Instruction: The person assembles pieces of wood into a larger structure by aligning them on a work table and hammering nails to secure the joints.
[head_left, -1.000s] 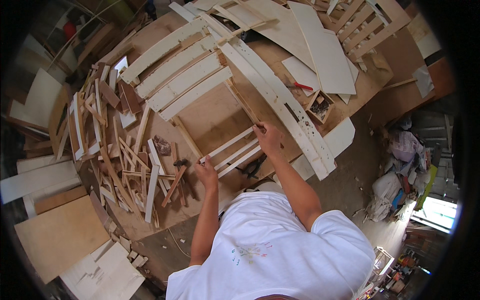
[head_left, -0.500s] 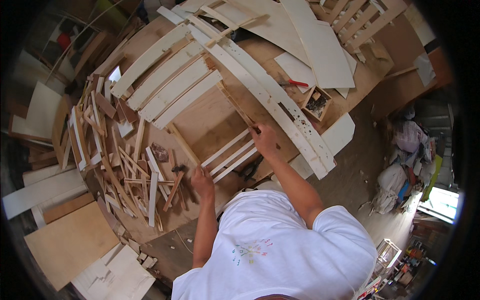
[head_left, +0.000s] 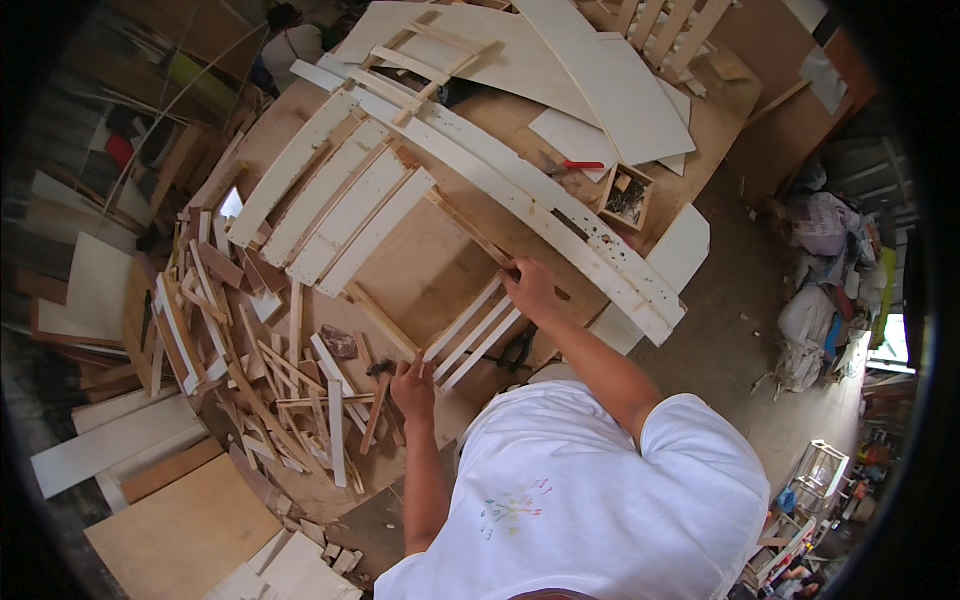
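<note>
Slatted wooden frame is lying on the worktable in front of the person, its broad pale slats sitting toward the far end and its two rails running back toward the hands. Three narrow white strips are lying side by side at the near end; whether they are fastened is not showing. The right hand is bending its fingers around the near end of the right rail, by the tip of the nearest strip. The left hand is resting its fingertips at the near end of the left rail, just beside a hammer. How tightly either hand is gripping cannot be told. Dark pliers are lying near the right forearm, and a wooden nail box is standing beyond the long white board. Judging by looks, the frame is being stiff and fairly light, best held by both rails, while the thin strips are probably flexing or cracking more easily and wanting support near their ends.
</note>
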